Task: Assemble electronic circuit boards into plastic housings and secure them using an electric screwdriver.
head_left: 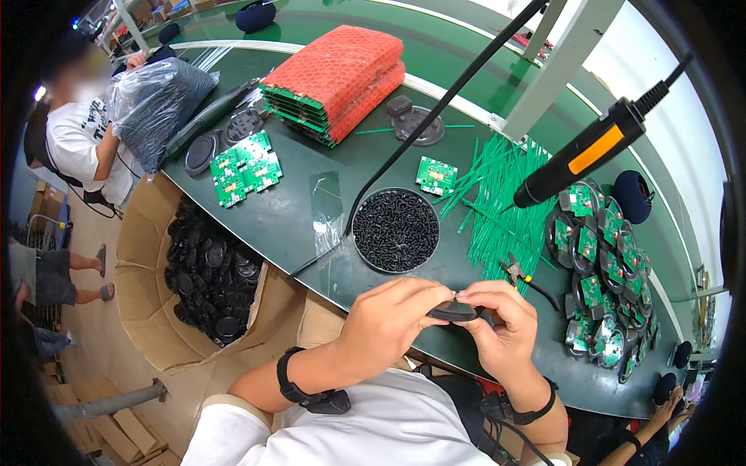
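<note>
My left hand (391, 325) and my right hand (503, 325) meet at the table's near edge. Between their fingertips they pinch a small dark plastic housing (453, 312), tilted so that mostly its edge shows. Something small and pale shows at the touching fingertips, too small to name. Just beyond my hands stands a round dish (397, 231) full of short black pieces that look like screws. Right of the dish lie a pair of cutting pliers (514, 269) and a heap of thin green strips (509, 198). A single green circuit board (437, 176) rests behind the dish.
A black electric screwdriver (579, 151) hangs at the right. Below it are many black housings with circuit boards (610, 264). Red bubble-wrapped boards (342, 78) stand at the back. A carton (148, 295) of black parts is at the left, where a person holds a bag (155, 105).
</note>
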The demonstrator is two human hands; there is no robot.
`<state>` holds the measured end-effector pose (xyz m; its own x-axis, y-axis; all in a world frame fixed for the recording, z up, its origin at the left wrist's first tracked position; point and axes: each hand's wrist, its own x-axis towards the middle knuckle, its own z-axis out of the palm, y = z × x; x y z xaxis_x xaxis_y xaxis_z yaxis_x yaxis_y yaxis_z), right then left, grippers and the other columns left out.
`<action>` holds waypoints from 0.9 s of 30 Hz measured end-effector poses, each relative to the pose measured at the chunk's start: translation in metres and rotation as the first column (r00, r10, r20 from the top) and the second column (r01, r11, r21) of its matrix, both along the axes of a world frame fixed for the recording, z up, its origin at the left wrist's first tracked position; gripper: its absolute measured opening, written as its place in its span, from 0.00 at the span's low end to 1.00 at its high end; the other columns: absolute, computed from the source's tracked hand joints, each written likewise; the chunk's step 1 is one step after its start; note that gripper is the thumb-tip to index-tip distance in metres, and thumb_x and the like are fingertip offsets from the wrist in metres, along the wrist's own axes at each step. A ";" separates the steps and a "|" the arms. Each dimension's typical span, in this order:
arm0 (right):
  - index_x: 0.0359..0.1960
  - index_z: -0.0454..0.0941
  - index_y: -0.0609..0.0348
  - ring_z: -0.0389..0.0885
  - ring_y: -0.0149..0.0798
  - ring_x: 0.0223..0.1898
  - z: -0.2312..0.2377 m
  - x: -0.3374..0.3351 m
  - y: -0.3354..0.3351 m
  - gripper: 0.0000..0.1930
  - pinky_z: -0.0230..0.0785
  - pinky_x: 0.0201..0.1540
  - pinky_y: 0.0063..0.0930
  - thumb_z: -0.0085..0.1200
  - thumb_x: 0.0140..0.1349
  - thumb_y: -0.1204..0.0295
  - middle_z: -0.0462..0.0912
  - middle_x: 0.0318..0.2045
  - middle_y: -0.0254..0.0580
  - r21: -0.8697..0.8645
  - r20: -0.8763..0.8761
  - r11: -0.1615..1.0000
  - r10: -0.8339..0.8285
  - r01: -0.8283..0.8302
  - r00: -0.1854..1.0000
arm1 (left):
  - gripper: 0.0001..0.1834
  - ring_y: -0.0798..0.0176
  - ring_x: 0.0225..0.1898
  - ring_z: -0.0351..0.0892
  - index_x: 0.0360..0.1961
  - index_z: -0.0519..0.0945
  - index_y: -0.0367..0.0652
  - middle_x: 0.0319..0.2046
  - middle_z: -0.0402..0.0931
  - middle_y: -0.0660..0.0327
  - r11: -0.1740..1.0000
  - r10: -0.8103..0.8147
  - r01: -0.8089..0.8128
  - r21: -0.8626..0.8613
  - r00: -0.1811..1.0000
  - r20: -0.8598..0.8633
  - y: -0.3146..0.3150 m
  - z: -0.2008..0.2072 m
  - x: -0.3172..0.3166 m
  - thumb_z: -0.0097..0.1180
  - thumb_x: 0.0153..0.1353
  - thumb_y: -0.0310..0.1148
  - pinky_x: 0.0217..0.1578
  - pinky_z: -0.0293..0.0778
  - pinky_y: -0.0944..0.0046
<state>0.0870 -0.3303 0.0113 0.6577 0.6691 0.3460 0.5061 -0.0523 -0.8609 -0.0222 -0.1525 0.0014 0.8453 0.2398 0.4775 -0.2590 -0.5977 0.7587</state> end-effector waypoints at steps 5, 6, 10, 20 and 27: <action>0.39 0.84 0.64 0.89 0.44 0.42 -0.001 0.001 0.000 0.10 0.81 0.46 0.32 0.68 0.55 0.82 0.87 0.41 0.50 0.000 -0.037 1.000 0.023 -0.023 0.999 | 0.16 0.51 0.44 0.88 0.45 0.85 0.39 0.42 0.87 0.53 0.996 -0.042 0.042 -0.080 0.999 0.001 0.004 -0.001 0.001 0.73 0.53 0.27 0.42 0.83 0.58; 0.39 0.84 0.64 0.89 0.44 0.42 -0.002 0.002 0.001 0.10 0.81 0.46 0.32 0.68 0.55 0.82 0.87 0.41 0.50 0.000 -0.038 1.000 0.024 -0.024 0.999 | 0.16 0.51 0.44 0.89 0.44 0.85 0.39 0.42 0.88 0.53 0.996 -0.043 0.043 -0.073 0.999 0.005 0.005 -0.001 0.001 0.73 0.54 0.26 0.43 0.83 0.58; 0.38 0.84 0.64 0.89 0.44 0.41 -0.001 0.005 0.002 0.10 0.81 0.46 0.32 0.69 0.54 0.82 0.87 0.40 0.50 0.004 -0.005 0.999 0.053 -0.053 0.999 | 0.15 0.52 0.44 0.89 0.43 0.85 0.39 0.42 0.88 0.54 0.995 -0.050 0.053 -0.086 0.998 0.037 0.006 -0.001 0.004 0.73 0.53 0.26 0.45 0.83 0.57; 0.37 0.86 0.60 0.86 0.46 0.44 0.004 -0.002 -0.003 0.15 0.82 0.47 0.37 0.71 0.46 0.83 0.85 0.41 0.41 -0.173 0.459 0.981 0.154 -0.082 0.875 | 0.30 0.48 0.55 0.80 0.48 0.84 0.39 0.50 0.81 0.56 0.970 -0.065 0.097 0.224 0.987 -0.146 0.003 0.003 -0.027 0.77 0.43 0.40 0.54 0.80 0.54; 0.45 0.85 0.61 0.84 0.48 0.45 0.016 -0.006 -0.013 0.19 0.79 0.48 0.38 0.72 0.49 0.77 0.82 0.45 0.44 -0.350 0.333 0.929 0.243 -0.120 0.911 | 0.33 0.48 0.56 0.79 0.48 0.85 0.38 0.49 0.80 0.56 0.920 -0.069 0.115 0.373 0.988 -0.136 -0.004 -0.015 -0.037 0.76 0.43 0.47 0.54 0.80 0.55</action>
